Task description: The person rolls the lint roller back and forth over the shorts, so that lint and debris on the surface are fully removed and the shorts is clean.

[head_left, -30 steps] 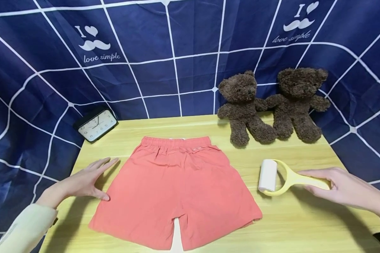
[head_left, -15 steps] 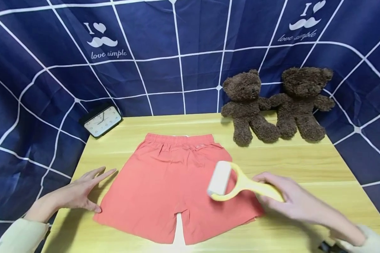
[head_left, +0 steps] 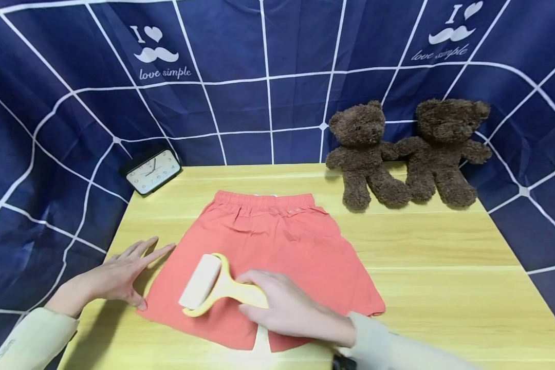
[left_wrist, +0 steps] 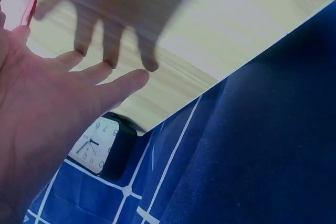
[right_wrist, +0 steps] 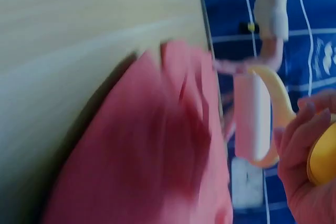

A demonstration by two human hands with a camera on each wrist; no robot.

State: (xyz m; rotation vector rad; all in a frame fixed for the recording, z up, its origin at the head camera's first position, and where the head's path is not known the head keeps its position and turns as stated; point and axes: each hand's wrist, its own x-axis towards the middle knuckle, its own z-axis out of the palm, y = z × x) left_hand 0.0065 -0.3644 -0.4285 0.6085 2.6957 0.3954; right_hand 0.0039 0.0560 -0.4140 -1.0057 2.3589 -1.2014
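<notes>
Coral-red shorts (head_left: 305,257) lie spread on the wooden table, waistband toward the back. In the head view my right hand (head_left: 291,308) grips the yellow handle of a lint roller (head_left: 201,281), whose white roll is over the left leg of the shorts; whether it touches the cloth I cannot tell. The right wrist view shows fingers curled round that handle, with the white roll (right_wrist: 252,116) beyond them. My left hand (head_left: 115,277) has its fingers spread beside the left edge of the shorts, the thumb at the lower left hem. The left wrist view shows those fingers extended.
A black-framed clock (head_left: 152,172) stands at the table's back left corner. Two brown teddy bears (head_left: 361,154) sit at the back right. Blue cloth with white lines (head_left: 240,113) hangs behind and at both sides of the wooden table (head_left: 453,288).
My right hand has carried the lint roller leftward from the bare table at the right, across the shorts to their left leg. The left hand stays by the left edge, its thumb slightly lower.
</notes>
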